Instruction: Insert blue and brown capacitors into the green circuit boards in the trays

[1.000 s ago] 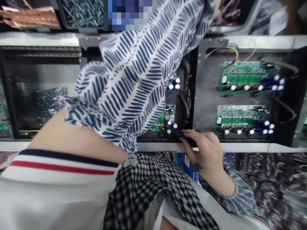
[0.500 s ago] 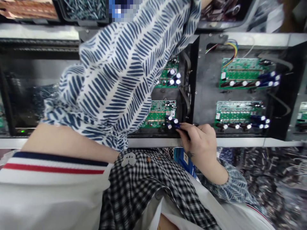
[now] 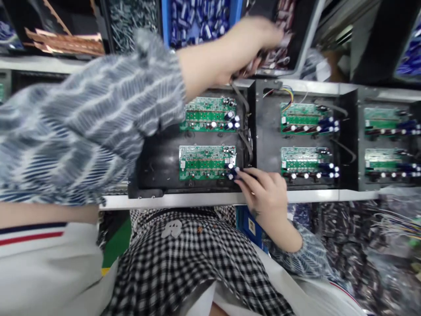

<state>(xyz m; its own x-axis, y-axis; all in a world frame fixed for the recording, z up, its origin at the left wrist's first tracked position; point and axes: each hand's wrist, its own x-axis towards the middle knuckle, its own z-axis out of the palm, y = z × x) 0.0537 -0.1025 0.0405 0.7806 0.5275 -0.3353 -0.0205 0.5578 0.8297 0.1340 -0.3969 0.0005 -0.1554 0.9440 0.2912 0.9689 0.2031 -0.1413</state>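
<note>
At the centre of the frame, the right hand (image 3: 262, 189) has thumb and forefinger narrowed onto a blue capacitor (image 3: 233, 171) at the right end of the lower circuit board (image 3: 204, 164). A fingertip pinch likely suits so small a part, since its silver-topped neighbours crowd close. The wrist comes in from the lower right, which leaves most of the board uncovered.

The left hand (image 3: 253, 41) is over the black bin (image 3: 311, 33) at the upper right of centre, among brown capacitors (image 3: 285, 11); it is blurred, so I cannot tell whether its fingers grip anything. Its forearm crosses above the left part of the upper circuit board (image 3: 210, 115), presumably because the bin stands beyond the black tray (image 3: 161, 162) that carries both boards.

The blue bin (image 3: 165, 22) of blue capacitors and the screws (image 3: 131, 19) sit along the top edge, apparently sorted by kind to keep parts separate and within reach.
</note>
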